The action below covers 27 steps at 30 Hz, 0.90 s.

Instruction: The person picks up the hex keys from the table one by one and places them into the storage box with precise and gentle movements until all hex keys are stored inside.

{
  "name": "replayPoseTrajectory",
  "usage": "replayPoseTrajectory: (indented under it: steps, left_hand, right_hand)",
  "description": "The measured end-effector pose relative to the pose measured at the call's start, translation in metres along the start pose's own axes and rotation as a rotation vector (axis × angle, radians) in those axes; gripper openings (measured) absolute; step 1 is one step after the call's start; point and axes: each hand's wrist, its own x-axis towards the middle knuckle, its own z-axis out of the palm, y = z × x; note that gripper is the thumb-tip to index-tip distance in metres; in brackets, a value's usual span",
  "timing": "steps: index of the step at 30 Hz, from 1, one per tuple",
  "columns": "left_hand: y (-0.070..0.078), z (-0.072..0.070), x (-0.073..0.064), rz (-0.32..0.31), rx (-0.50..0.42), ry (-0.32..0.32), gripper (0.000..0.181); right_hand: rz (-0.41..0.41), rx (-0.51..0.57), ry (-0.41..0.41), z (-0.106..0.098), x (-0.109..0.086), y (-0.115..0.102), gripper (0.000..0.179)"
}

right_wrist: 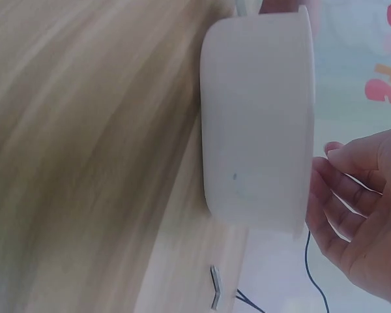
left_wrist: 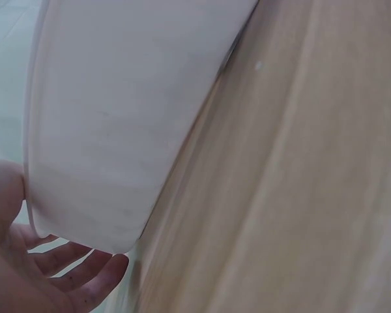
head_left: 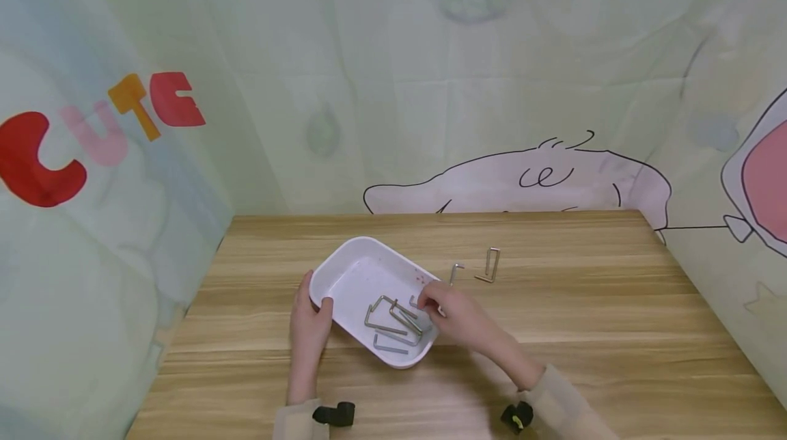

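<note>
A white rectangular tray (head_left: 350,276) with rounded corners stands on the table, set at an angle. Its left end is gripped by my left hand (head_left: 310,320), thumb over the rim and fingers against the outer wall, as the left wrist view also shows. Several bent metal rods (head_left: 387,329), some silver and some brass-coloured, lie crossed in the tray's near right part. My right hand (head_left: 458,317) reaches over the right rim, thumb and forefinger pinching at a small bent silver rod (head_left: 413,301). The tray wall hides that rod in the right wrist view.
On the table to the tray's right lie a silver bent rod (head_left: 455,272) and a brass-coloured bent piece (head_left: 492,266). The wooden table (head_left: 584,310) ends at a printed cloth backdrop (head_left: 393,119), with more cloth on both sides.
</note>
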Motion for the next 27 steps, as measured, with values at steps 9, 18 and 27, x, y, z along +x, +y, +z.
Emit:
replayPoseTrajectory:
  steps: [9, 18, 27]
  left_hand:
    - [-0.002, 0.000, 0.000, 0.005, 0.005, 0.015, 0.063]
    - [-0.001, 0.000, 0.000, 0.003, -0.002, 0.008, 0.063]
    - [-0.002, 0.000, 0.000, -0.006, 0.000, 0.003, 0.063]
  right_hand:
    - [0.040, 0.029, 0.041, -0.010, 0.002, 0.007, 0.011]
    - [0.084, 0.002, 0.080, -0.020, 0.006, 0.017, 0.011]
    - [0.095, 0.009, 0.100, -0.026, 0.009, 0.034, 0.011]
